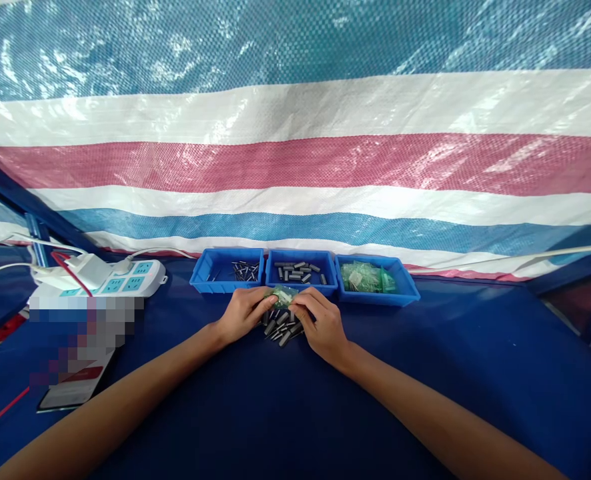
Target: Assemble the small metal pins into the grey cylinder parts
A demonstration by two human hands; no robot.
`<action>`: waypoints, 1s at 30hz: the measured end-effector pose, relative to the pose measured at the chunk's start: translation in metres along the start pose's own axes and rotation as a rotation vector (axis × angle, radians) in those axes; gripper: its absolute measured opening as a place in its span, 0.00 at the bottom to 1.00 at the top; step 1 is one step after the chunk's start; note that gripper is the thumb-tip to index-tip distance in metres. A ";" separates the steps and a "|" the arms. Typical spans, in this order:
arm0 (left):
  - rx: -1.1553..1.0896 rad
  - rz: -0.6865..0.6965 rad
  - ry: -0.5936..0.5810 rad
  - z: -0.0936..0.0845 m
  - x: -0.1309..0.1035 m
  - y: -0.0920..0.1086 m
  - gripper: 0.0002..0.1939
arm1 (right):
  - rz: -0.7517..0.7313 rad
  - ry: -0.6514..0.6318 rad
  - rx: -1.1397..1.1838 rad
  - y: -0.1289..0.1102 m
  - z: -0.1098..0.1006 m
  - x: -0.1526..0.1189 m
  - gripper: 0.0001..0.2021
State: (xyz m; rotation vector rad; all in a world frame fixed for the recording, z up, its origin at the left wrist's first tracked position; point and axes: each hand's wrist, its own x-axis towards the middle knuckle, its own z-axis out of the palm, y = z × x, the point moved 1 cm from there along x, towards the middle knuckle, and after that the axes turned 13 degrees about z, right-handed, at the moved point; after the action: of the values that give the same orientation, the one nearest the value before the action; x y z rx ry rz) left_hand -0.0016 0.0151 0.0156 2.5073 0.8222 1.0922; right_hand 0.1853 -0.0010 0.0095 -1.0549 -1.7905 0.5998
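Note:
Between both hands is a small clear-green plastic bag (282, 295) with something pale inside that I cannot make out. My left hand (245, 312) pinches its left side between thumb and fingers. On the opposite side, my right hand (321, 325) is closed on the bag's edge. Just below the bag, a pile of dark grey and silvery metal pieces (281, 328) lies on the blue table, partly hidden by the hands. Behind stand three blue bins: the left bin (214, 287) has thin metal pins, the middle bin (328, 289) short metal cylinders, the right bin (383, 298) green plastic bags.
At the left sits a white power strip (148, 283) with plugged-in chargers and cables. In front of it a phone (73, 393) lies on the table, partly blurred out. A red cable (3, 412) runs along the left. A striped tarp (295, 163) hangs behind the bins.

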 end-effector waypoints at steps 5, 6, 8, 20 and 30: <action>-0.018 -0.007 -0.059 0.002 -0.002 -0.001 0.17 | 0.006 0.001 0.002 -0.001 -0.001 0.000 0.07; -0.018 -0.015 -0.078 0.002 -0.002 -0.002 0.17 | 0.007 0.002 0.004 -0.001 -0.001 0.000 0.07; -0.018 -0.023 -0.107 0.002 -0.003 -0.002 0.17 | 0.004 0.005 0.006 -0.002 -0.001 0.000 0.07; 0.028 0.059 -0.084 0.002 -0.005 -0.001 0.16 | 0.009 0.004 0.004 -0.001 0.000 0.000 0.06; 0.066 0.077 0.001 0.000 -0.005 0.000 0.15 | 0.035 -0.001 -0.033 -0.001 0.001 0.000 0.05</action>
State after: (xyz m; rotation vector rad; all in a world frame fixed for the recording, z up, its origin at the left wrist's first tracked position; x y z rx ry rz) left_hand -0.0041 0.0122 0.0130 2.6126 0.7799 1.1085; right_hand 0.1840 -0.0014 0.0099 -1.1111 -1.7916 0.5941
